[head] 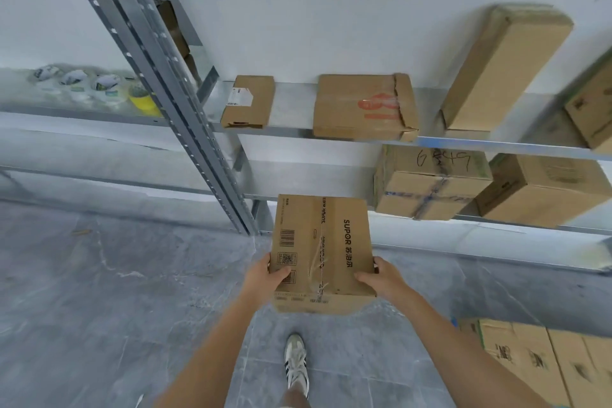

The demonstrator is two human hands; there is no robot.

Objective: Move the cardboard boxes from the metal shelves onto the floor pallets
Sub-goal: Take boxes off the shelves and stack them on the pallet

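Holds SUPOR box (321,248) lengthwise toward metal shelves (293,103); clamps near corners with left hand (270,276) and right hand (381,278), thumbs on top.

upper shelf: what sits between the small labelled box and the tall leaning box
A wide flat box with red print, apart from both, lying on the upper shelf; the head view shows it.

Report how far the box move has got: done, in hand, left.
Done: a stack of boxes lies low at the right, off the shelves; what it rests on is hidden. In hand: the left hand and right hand grip the SUPOR box, clear of the shelves. Left: at least six boxes sit shelved, among them the small flat box, the red-printed box, the tall box and the marked box.
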